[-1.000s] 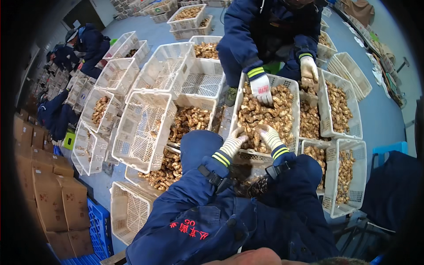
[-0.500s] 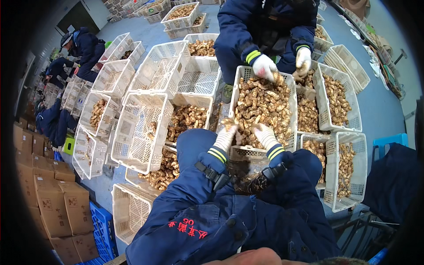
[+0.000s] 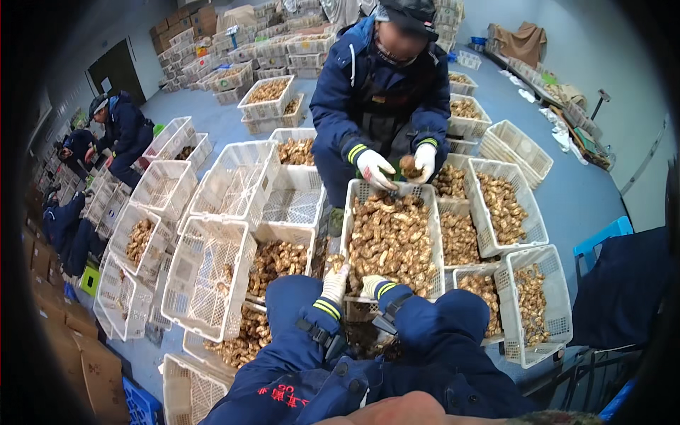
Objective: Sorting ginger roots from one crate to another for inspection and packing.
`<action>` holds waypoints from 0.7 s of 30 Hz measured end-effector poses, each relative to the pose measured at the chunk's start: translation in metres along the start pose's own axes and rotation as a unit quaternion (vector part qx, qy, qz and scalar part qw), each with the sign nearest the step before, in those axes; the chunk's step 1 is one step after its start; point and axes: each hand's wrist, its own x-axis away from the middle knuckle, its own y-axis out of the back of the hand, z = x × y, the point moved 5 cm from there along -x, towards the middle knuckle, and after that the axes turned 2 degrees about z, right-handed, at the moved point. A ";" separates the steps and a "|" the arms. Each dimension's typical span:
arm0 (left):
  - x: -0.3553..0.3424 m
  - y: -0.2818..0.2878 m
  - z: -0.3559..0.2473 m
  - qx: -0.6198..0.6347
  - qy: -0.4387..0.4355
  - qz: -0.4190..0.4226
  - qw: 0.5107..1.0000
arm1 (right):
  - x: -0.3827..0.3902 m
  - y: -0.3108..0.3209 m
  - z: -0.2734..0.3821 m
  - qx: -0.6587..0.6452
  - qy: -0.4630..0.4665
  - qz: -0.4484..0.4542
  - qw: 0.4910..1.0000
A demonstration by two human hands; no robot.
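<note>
A white perforated plastic crate heaped with brown-and-cream mushrooms stands in front of my knees. My left hand, in a white knitted glove, is at the crate's near left corner, its fingers closed round a mushroom. Close beside it, my right hand, gloved alike, is at the near end of the crate by the mushrooms. Its fingers are too small and partly hidden to tell what they hold. Across the crate, a seated co-worker's gloved hand holds a larger brown mushroom; the other glove is above the far rim.
At my left, a tilted crate rests over mushroom-filled crates. More crates of mushrooms stand close on the right, one upright crate by my right knee. Cardboard boxes and a blue pallet are at lower left.
The view has tilted up, showing more of the room. My right hand has drawn in toward my left at the crate's near end. The co-worker has raised a mushroom from the heap.
</note>
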 end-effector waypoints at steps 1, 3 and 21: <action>-0.009 -0.009 0.001 -0.055 -0.049 -0.038 0.997 | -0.002 -0.002 -0.014 0.014 -0.012 0.017 1.000; -0.020 -0.019 0.010 -0.064 -0.036 0.039 0.997 | -0.005 -0.002 -0.033 0.005 -0.036 0.013 0.999; -0.042 0.010 0.038 -0.099 -0.077 0.042 0.991 | 0.015 0.003 -0.018 -0.110 -0.095 -0.040 0.989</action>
